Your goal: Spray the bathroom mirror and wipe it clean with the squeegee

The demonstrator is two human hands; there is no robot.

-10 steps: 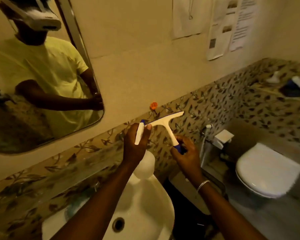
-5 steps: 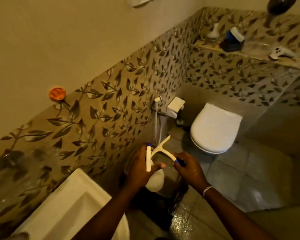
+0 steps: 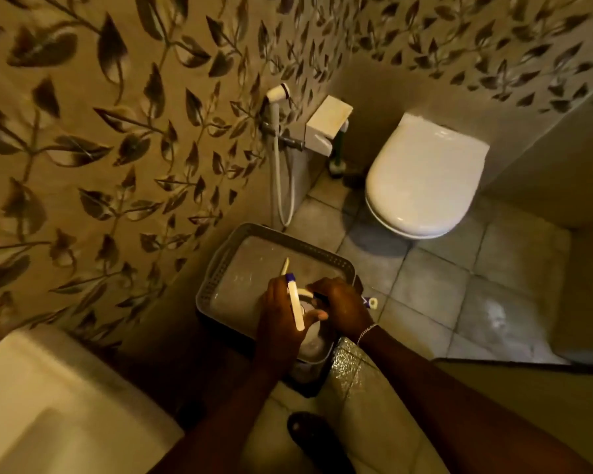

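Note:
Both hands are low over a grey perforated basket (image 3: 220, 268) on the floor. My left hand (image 3: 276, 316) is closed around a white spray bottle (image 3: 314, 338), which is mostly hidden beneath the hands. The white blade of the squeegee (image 3: 295, 302) lies across the fingers of that hand, pointing away from me. My right hand (image 3: 344, 306) grips the squeegee's handle, and a blue and white end pokes out to its right. The mirror is out of view.
A white toilet (image 3: 425, 176) with its lid down stands at the far right. A hand sprayer with hose (image 3: 278, 138) and a white box (image 3: 326, 124) hang on the leaf-patterned wall. The washbasin (image 3: 48, 405) is at lower left, my shoe (image 3: 308, 436) near the basket.
My view has swung down from the mirror and wall to the floor. Both hands have dropped with the bottle and squeegee to just over the grey basket.

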